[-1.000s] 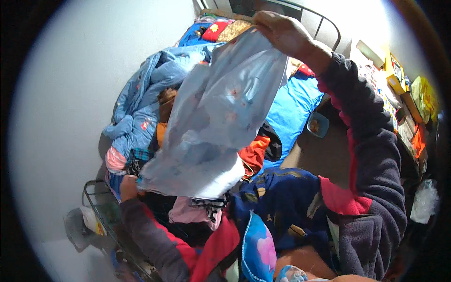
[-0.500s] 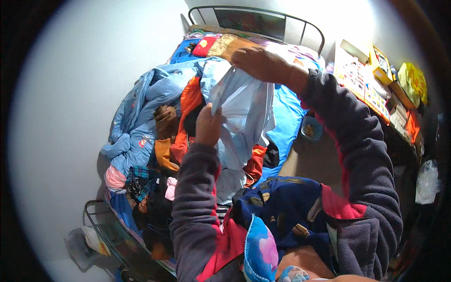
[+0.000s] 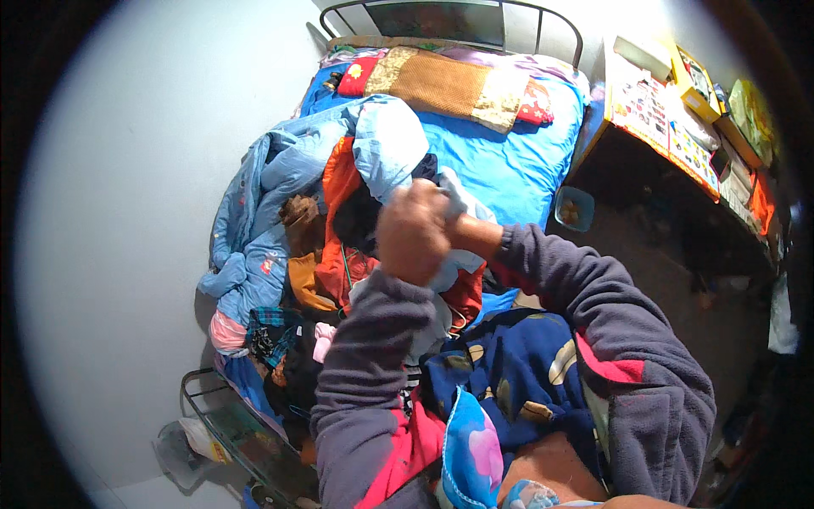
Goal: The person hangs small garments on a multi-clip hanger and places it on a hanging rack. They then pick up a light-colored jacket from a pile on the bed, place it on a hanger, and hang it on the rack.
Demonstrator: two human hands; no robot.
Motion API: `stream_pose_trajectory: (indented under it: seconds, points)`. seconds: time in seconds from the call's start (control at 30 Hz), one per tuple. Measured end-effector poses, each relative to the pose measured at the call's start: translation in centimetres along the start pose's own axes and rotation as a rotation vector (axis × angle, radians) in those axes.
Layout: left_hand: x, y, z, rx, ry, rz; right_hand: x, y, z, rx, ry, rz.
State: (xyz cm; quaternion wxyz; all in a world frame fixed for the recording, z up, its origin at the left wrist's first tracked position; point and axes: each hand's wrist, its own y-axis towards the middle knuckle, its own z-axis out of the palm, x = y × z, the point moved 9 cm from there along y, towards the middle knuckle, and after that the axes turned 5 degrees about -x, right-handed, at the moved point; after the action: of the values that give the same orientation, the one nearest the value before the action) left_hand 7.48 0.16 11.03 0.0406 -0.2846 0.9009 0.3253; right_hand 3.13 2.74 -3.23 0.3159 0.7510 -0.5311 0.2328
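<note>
My left hand (image 3: 414, 231) and my right hand (image 3: 475, 236) meet over the bed, a little blurred. A pale blue garment (image 3: 468, 205) is bunched at them, some showing above and some below my right wrist. The left is closed on this cloth; the right grips it too, its fingers largely hidden behind the left. Around them lie an orange garment (image 3: 337, 176), a brown furry piece (image 3: 300, 219), a mustard cloth (image 3: 307, 283) and a light blue quilt (image 3: 248, 222). Dark blue patterned cloth (image 3: 509, 360) lies close to my body.
The bed's blue sheet (image 3: 517, 174) stretches toward a brown and gold pillow (image 3: 437, 82) by the metal headboard (image 3: 543, 25). A cluttered table (image 3: 606, 119) stands at right, with a blue bin (image 3: 574, 209) beside it. Metal footboard rails (image 3: 208, 386) rise at lower left.
My hands have come together; the right has dropped down from the far side. The pale blue garment, spread between them before, is now bunched up. The pillow and sheet show more fully.
</note>
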Motion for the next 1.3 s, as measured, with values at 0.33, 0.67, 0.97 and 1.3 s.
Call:
stream_pose_trajectory:
  seconds: [0.33,0.67,0.97,1.3]
  points:
    - [-12.7,-3.0,-0.2,0.195,-0.979,-0.061,-0.1,1.8,-4.3,-0.237,0.647,0.071]
    - [-3.3,-4.7,0.1,0.204,-0.759,-0.486,2.1,4.7,-6.4,-0.350,0.864,0.054]
    - [2.4,-1.4,1.8,-0.037,-0.429,-0.386,2.2,6.3,-7.4,-0.399,0.935,0.044]
    - [-3.1,-7.6,1.3,0.416,-0.854,-0.464,2.1,7.0,-7.0,-0.369,0.936,0.020]
